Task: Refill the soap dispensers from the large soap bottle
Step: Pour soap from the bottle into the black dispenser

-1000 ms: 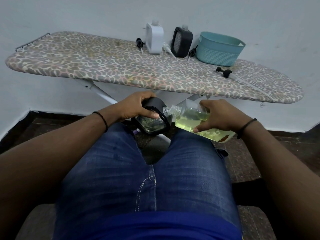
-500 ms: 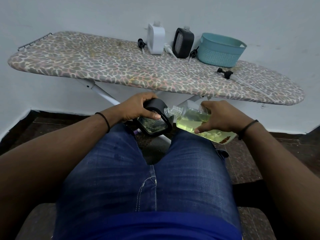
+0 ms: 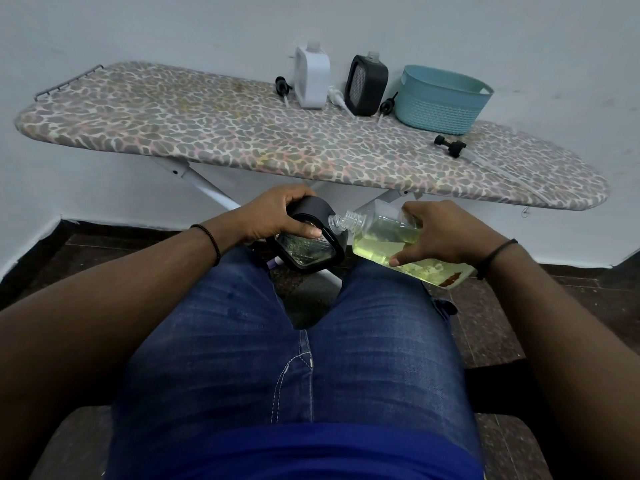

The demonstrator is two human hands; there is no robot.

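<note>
Midway through refilling, left hand (image 3: pixel 273 216) grasps the black square-framed clear dispenser (image 3: pixel 308 239) above the lap, right hand (image 3: pixel 446 233) grasps the tilted clear yellow-soap bottle (image 3: pixel 384 237); next, likely steeper tilt with mouths aligned

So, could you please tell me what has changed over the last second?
Almost nothing. The left hand still grips the black dispenser, and the right hand still holds the tilted soap bottle with its neck at the dispenser's top. The ironing board, with its white dispenser and teal basket, is unchanged.
</note>
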